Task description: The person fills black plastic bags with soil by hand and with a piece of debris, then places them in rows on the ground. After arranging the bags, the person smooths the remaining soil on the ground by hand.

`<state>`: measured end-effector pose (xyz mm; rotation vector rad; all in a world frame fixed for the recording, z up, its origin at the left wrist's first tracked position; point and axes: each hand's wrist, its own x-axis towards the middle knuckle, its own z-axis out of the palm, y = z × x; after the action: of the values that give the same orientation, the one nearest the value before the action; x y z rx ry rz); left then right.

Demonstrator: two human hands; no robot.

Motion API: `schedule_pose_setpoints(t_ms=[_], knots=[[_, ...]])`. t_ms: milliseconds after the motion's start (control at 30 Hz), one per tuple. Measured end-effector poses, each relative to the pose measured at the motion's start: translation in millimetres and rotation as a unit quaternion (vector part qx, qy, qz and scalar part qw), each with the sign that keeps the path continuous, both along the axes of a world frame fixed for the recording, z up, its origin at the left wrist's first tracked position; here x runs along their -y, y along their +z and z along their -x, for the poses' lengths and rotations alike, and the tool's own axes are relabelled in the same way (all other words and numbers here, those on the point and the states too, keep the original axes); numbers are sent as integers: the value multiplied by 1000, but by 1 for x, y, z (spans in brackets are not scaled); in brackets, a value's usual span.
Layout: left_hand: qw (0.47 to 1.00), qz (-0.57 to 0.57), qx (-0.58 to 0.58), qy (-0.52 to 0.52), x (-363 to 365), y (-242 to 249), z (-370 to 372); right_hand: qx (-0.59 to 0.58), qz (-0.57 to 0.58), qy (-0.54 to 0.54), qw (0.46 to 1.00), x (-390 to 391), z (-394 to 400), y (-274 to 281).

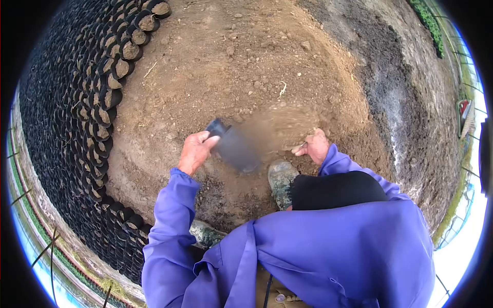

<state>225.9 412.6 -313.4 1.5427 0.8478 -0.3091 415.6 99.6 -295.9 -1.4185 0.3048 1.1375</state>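
Note:
My left hand (195,151) is closed on the rim of a black pot (239,149), which is tilted and smeared by motion over the soil. Brown soil (287,126) blurs beside the mouth of the pot. To the right, my right hand (314,146) has its fingers pinched together near the loose soil; what it holds is too small to make out. Between the hands, one camouflage-patterned shoe (281,179) stands on the ground.
Rows of black pots filled with soil (122,68) line the left side. A mound of brown soil (231,61) lies ahead. Dark, damp ground (390,102) stretches along the right. A second shoe (205,234) is at the lower left.

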Motion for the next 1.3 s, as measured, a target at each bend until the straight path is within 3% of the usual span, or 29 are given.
schedule_pose_setpoints(t_ms=[67,100,167,200,233,267,333,367,433,467,500,567,633,700,800,933,1067,1167,1233,1300], knots=[[993,51,-63,92,-4,42,-14,-10,-105,69,992,0,-5,-18],[995,16,4,95,-3,41,-12,-22,-116,45,992,-10,-6,-10],[982,-66,144,107,-9,31,-6,-43,-152,7,987,-63,-9,24],[965,-211,128,89,-6,18,-1,-34,-185,43,981,-80,-15,34],[946,-275,166,52,-6,23,-4,139,-212,152,955,-95,-20,35],[919,-338,200,14,-5,29,-9,307,-234,254,887,-111,-27,34],[872,-414,261,-15,-2,36,-21,287,-240,265,889,-139,-30,32],[873,-427,235,-36,-2,35,-22,277,-243,270,890,-153,-32,31],[874,-444,183,-79,-3,25,-22,95,-193,160,963,-186,-23,52],[864,-465,168,-95,-4,19,-23,122,-200,187,954,-195,-23,46],[856,-478,171,-94,-5,13,-25,232,-168,251,925,-202,-23,31],[841,-502,177,-93,-5,2,-25,437,-95,363,817,-213,-22,-7],[836,-517,140,-119,-4,-6,-22,452,-36,396,799,-221,-15,-4],[830,-528,121,-133,-1,-11,-20,477,-34,362,801,-221,-12,5],[828,-535,107,-132,4,-10,-23,329,-110,232,909,-213,-15,13],[856,-499,77,-110,3,-5,-29,163,-190,44,967,-199,-12,18],[862,-491,117,-37,9,-23,-4,151,-111,31,982,-178,-16,31],[842,-534,79,-29,3,-43,33,206,-68,66,974,-154,-22,7],[856,-500,84,103,-12,16,53,187,-68,116,973,-147,-16,22],[851,-503,28,149,-42,1,94,146,-96,111,978,-132,-9,26]])
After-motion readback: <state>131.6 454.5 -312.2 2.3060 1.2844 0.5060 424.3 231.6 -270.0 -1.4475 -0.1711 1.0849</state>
